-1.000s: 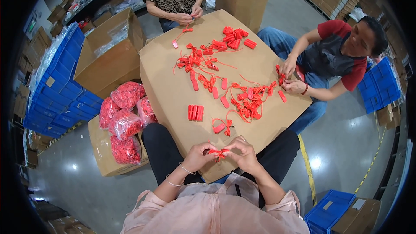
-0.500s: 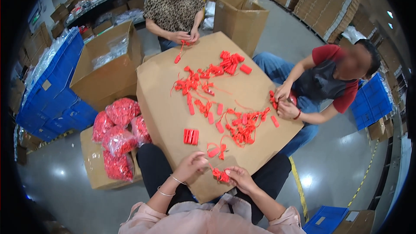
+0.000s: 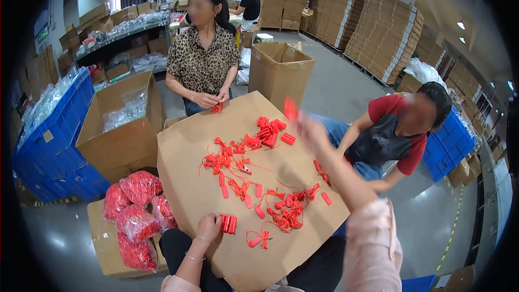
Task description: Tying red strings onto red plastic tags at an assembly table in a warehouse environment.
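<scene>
Red piece (image 3: 291,109) was up in our right hand (image 3: 313,128), raised over the far right edge of the cardboard-topped table (image 3: 270,265). Motion blur hid its exact form; the fingers looked closed on it.

Our left hand (image 3: 208,228) was low at the near left edge, fingers curled against the left end of a neat red stack (image 3: 228,224). We couldn't tell if it gripped the stack or just rested there.

Just right of that stack: one looped red cord with a tag (image 3: 259,239), lying untouched. Beyond it, a tangle of corded red pieces (image 3: 292,211), with a looser cluster (image 3: 220,157) farther up and left.

Status, our read: partway. The neat stack and the far pile of red blocks (image 3: 270,130) looked squared away; a single block (image 3: 288,138) sat beside that pile. Both corded heaps looked like work left over. No count possible, too overlapped.

Co-worker in leopard print (image 3: 203,62) had both hands on a small red item (image 3: 217,107) at the far edge. Co-worker with red sleeves (image 3: 397,135) sat at right, hands mostly hidden behind our right forearm.

Off-table left: clear bags of red items (image 3: 139,190) sat on a carton (image 3: 100,238). We couldn't tell whether those were output or supply.
</scene>
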A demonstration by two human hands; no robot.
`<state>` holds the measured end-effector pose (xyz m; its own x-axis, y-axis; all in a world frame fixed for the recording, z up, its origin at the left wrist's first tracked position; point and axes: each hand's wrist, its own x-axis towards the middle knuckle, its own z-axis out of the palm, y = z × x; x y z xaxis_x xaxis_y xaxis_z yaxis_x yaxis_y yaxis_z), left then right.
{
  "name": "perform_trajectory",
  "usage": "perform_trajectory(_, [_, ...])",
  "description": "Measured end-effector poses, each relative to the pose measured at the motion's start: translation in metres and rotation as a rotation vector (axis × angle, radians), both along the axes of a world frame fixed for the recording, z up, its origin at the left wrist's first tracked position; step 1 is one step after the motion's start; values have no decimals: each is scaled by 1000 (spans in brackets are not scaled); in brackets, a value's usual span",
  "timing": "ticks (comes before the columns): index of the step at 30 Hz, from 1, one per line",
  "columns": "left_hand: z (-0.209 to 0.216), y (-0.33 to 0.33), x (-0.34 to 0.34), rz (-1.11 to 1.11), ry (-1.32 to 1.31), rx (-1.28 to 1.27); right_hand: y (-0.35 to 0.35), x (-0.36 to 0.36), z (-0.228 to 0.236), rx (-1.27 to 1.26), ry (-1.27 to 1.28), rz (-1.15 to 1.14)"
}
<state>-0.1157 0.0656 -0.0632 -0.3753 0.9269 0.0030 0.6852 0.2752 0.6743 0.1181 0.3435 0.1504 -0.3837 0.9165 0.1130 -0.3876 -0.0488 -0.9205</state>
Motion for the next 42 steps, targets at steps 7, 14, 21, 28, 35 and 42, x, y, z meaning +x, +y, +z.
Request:
perform_trajectory(7, [5,-12,2,66,174,-34,21,-81,11,371,-336,299])
perform_trajectory(14, [7,-15,7,-29,85,179,-222,-48,-163,505,-701,400])
perform_trajectory(21, [13,-20,27,37,-57,210,-311,-59,-193,829,-1042,105])
perform_trajectory(28, [-17,-15,9,111,120,306,-320,-62,-205,1015,-1108,26])
perform_trajectory(35, [-19,-36,-9,189,-138,358,-328,-5,-195,873,-835,-91])
perform_trajectory(42, [22,-72,42,40,-249,148,-297,37,-199,611,-1042,-310])
